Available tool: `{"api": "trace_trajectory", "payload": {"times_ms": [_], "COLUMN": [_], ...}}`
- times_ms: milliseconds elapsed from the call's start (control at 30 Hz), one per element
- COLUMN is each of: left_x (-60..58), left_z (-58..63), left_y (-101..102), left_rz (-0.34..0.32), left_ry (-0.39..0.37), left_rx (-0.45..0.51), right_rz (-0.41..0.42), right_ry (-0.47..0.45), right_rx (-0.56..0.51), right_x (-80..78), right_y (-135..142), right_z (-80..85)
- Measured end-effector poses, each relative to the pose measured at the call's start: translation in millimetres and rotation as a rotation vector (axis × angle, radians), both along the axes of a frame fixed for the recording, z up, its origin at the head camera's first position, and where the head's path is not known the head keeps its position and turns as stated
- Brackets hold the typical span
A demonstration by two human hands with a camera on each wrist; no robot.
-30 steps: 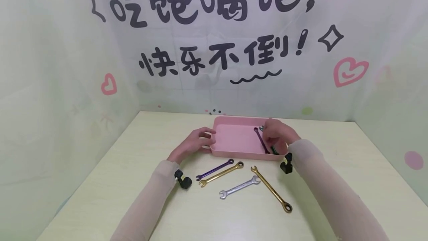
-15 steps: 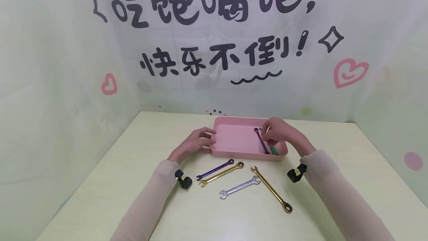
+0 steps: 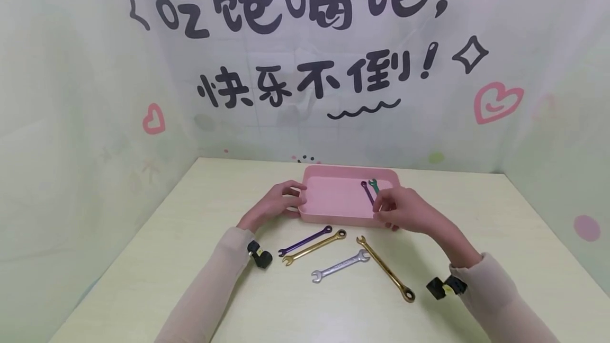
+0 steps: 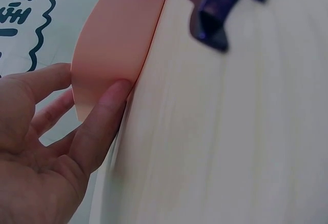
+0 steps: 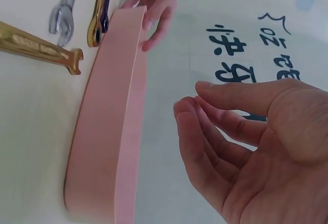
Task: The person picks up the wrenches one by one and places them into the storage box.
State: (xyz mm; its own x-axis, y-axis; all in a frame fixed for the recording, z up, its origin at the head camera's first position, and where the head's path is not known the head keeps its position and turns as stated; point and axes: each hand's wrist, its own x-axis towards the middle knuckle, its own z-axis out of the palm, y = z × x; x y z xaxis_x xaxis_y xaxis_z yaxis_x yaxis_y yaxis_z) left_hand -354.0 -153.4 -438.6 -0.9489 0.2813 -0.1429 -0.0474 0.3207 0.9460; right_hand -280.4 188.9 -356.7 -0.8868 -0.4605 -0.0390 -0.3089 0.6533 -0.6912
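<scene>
My left hand (image 3: 281,199) holds the left end of a shallow pink tray (image 3: 350,221); in the left wrist view its thumb presses the outer wall and the fingers reach the rim. Over the tray's front right corner is my right hand (image 3: 407,209), with nothing between its loosely bent fingers. Inside the tray lie a purple wrench (image 3: 367,192) and a green wrench (image 3: 374,184), both partly hidden by that hand. Before the tray, a purple wrench (image 3: 305,241) and a gold wrench (image 3: 314,247) lie side by side. Closer in are a silver wrench (image 3: 340,266) and a longer gold wrench (image 3: 386,269).
All of this is on a pale wooden table (image 3: 267,300). Behind it hangs a white cloth backdrop (image 3: 267,142) with dark writing, which also closes in both sides.
My right hand has let go of the green wrench in the tray, risen, and come back toward me over the front right corner. The left hand stays on the tray.
</scene>
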Motion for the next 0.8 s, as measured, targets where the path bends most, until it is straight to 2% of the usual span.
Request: {"api": "trace_trajectory", "payload": {"times_ms": [167, 333, 600, 800], "left_x": [-0.3, 0.0, 1.6, 3.5], "left_z": [2.4, 4.6, 3.0, 2.4], "left_y": [-1, -5, 0, 2], "left_rz": [-0.004, 0.025, 0.002, 0.003], "left_ry": [0.011, 0.006, 0.009, 0.001], "left_rx": [-0.023, -0.03, -0.007, -0.009], "right_rz": [0.076, 0.171, 0.178, 0.181], "right_ry": [-0.066, -0.138, -0.282, -0.303], "right_rx": [0.003, 0.029, 0.098, 0.102], "right_x": [14.0, 15.4, 19.5, 22.7], "right_y": [8, 9, 10, 6], "right_z": [-8.3, -18.0, -33.7, -41.6]}}
